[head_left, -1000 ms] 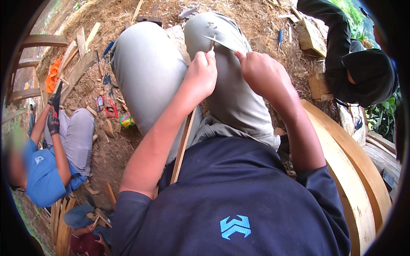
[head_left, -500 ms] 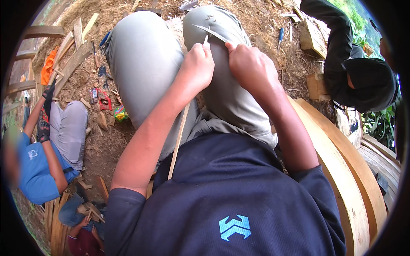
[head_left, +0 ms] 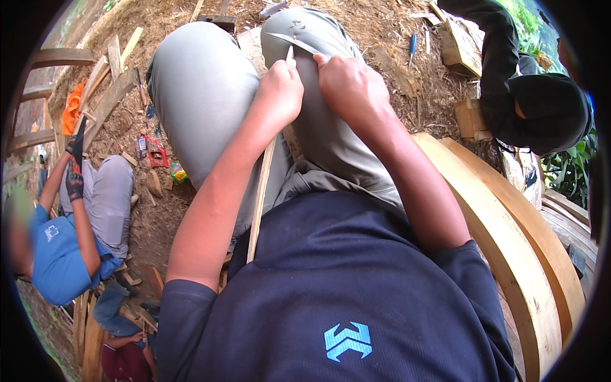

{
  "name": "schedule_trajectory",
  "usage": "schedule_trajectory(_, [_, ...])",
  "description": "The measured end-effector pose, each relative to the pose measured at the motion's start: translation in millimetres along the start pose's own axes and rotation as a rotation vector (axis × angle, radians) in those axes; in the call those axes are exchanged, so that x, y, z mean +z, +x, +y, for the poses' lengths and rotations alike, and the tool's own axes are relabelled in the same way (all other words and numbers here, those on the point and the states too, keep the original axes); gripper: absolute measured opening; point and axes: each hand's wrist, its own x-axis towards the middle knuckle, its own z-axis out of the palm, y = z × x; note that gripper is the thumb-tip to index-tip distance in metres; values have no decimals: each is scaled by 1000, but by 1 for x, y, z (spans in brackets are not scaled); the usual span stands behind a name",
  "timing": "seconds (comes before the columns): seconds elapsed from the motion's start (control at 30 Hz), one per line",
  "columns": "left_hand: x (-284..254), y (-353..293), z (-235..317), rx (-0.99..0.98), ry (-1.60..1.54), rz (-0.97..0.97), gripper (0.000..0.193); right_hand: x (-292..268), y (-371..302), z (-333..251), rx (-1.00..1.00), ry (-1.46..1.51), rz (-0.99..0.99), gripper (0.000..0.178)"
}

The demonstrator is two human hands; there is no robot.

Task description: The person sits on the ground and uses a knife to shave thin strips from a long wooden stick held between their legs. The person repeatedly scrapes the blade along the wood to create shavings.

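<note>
My left hand (head_left: pixel 278 94) is closed round a thin wooden stick (head_left: pixel 259 204). The stick's pale tip pokes out beyond the fist, and its long end runs back under my forearm to my shirt. In my right hand (head_left: pixel 354 88) is a knife; its handle is hidden by the fingers. The narrow, slightly curved knife blade (head_left: pixel 299 42) points left and crosses close to the stick's tip, over my right knee (head_left: pixel 331 121). Whether the edge touches the wood, I cannot tell. Both hands are near each other above my grey trousers.
Thick curved boards (head_left: pixel 503 254) lie at my right side. A person in black (head_left: pixel 547 114) bends at the upper right, near wood blocks (head_left: pixel 461 51). At left sits a person in blue (head_left: pixel 63 254). A blue-handled tool (head_left: pixel 412 48) lies on the chip-strewn ground.
Both my hands, with the stick and the knife, have shifted a little left and away from me. The blade still crosses near the stick's tip.
</note>
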Motion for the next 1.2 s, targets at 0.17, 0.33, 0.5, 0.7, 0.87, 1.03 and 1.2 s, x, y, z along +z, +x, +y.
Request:
schedule_trajectory(0.17, [-4, -1, 1, -15, 24, -28, 45, 9, 0, 1, 11, 33, 68, 60])
schedule_trajectory(0.33, [-4, 1, -8, -44, 4, -56, 46, 5, -4, 0, -3, 64, 65, 60])
schedule_trajectory(0.5, [8, -29, -4, -86, -26, -116, 44, 7, 5, 3, 24, 86, 122, 59])
schedule_trajectory(0.7, [-10, -27, -18, -265, -420, -136, 31, 1, 3, 15, -33, 131, 163, 59])
schedule_trajectory(0.87, [-27, -29, -13, -284, -542, -111, 38, -8, 4, 37, 9, 328, 88, 61])
schedule_trajectory(1.03, [-41, -26, 25, -363, -632, -171, 31, -33, -4, 41, 72, 319, -93, 64])
schedule_trajectory(1.2, [-44, -17, 28, -367, -719, -126, 30, -39, -9, 43, 39, 183, -154, 62])
